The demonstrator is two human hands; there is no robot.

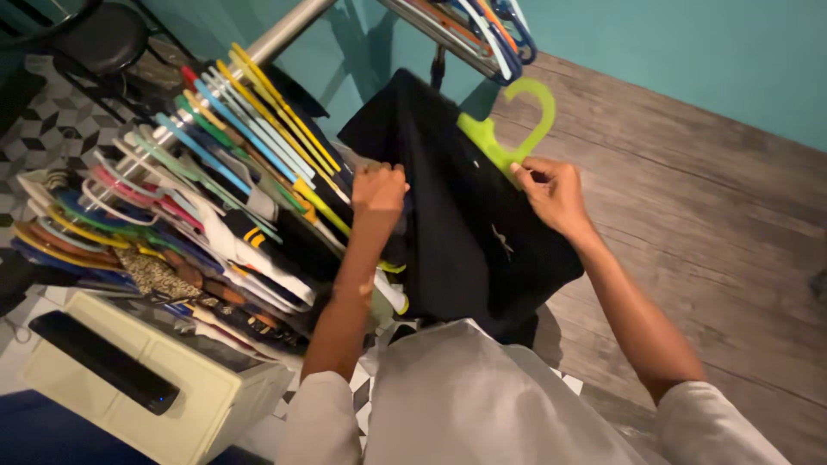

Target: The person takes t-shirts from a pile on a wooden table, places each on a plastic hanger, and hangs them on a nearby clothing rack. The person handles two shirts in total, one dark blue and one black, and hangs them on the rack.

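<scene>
Your right hand [551, 191] pinches the neck of a lime-green hanger [508, 129], thumb and fingers closed on the plastic just below its hook. The hook curls up and over, free of the rail [284, 34] above it. Your left hand [377, 188] is fisted on the upper edge of a black shirt [465, 224], knuckles toward the camera, gripping the cloth near its shoulder. The shirt hangs from the hanger and spreads between your two hands, its lower edge falling in front of your grey shirt [465, 405]. A small pale mark shows on the black cloth below your right hand.

To your left, a crowded row of coloured hangers [233, 129], yellow, blue, green, red and white, slants along the metal rail, each carrying folded or draped clothes [215, 258]. Your left forearm passes just beside the nearest of them. More hangers [482, 30] sit on a second rail at the top. Beneath the clothes stands a cream box [146, 379] with a dark slot. A black stool [103, 39] stands in the far left corner. Behind the shirt are a teal wall [689, 52] and wooden planks [724, 215].
</scene>
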